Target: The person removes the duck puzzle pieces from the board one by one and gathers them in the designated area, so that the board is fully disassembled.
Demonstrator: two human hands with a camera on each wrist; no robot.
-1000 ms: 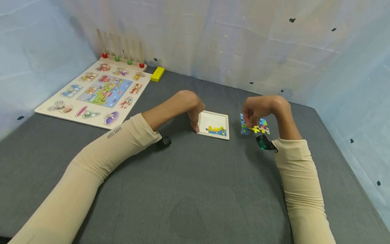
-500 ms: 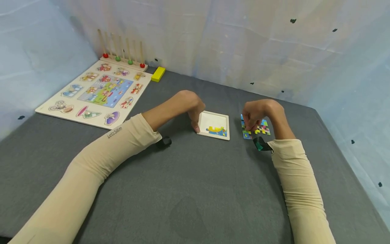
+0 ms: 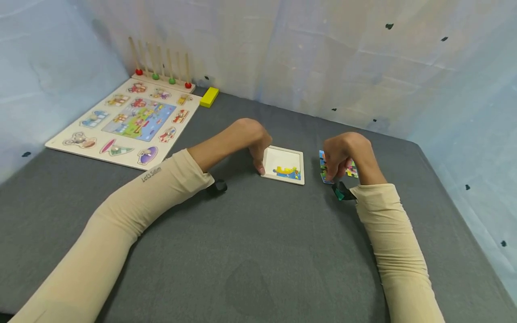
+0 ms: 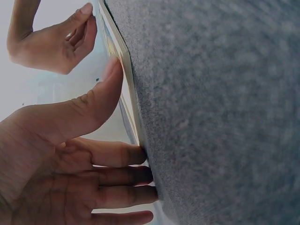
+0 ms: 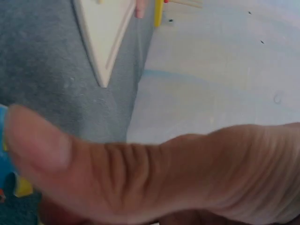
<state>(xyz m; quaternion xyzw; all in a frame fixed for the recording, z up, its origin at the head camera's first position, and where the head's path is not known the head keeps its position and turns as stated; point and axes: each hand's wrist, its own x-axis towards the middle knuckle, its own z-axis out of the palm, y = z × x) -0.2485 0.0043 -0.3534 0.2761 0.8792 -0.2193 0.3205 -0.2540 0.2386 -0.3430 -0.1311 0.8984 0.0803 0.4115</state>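
Observation:
A small white-edged puzzle tray (image 3: pixel 278 158) lies in the middle of the table, with joined blue and yellow jigsaw pieces (image 3: pixel 290 173) along its near edge. My left hand (image 3: pixel 259 150) is at its left side. In the left wrist view the left thumb (image 4: pixel 110 77) presses the tray's rim, and the other fingers reach out nearly straight past it. To the right, my right hand (image 3: pixel 338 154) bends down over loose jigsaw pieces (image 3: pixel 353 169), its fingertips at a puzzle piece (image 3: pixel 326 179). The right thumb tip (image 5: pixel 35 140) meets a blue and yellow piece; the opposing fingertips are mostly hidden.
A large wooden knob puzzle board (image 3: pixel 97 152) lies at the back left. Behind it stands a pegged bead rack (image 3: pixel 161 81), with a yellow block (image 3: pixel 209 97) next to it. Light cloth walls (image 3: pixel 291 63) enclose the grey tabletop (image 3: pixel 258 251).
My right hand has shifted slightly toward me and to the left over the loose pieces, and a lower-left piece has slid nearer. The left hand and the tray stay put.

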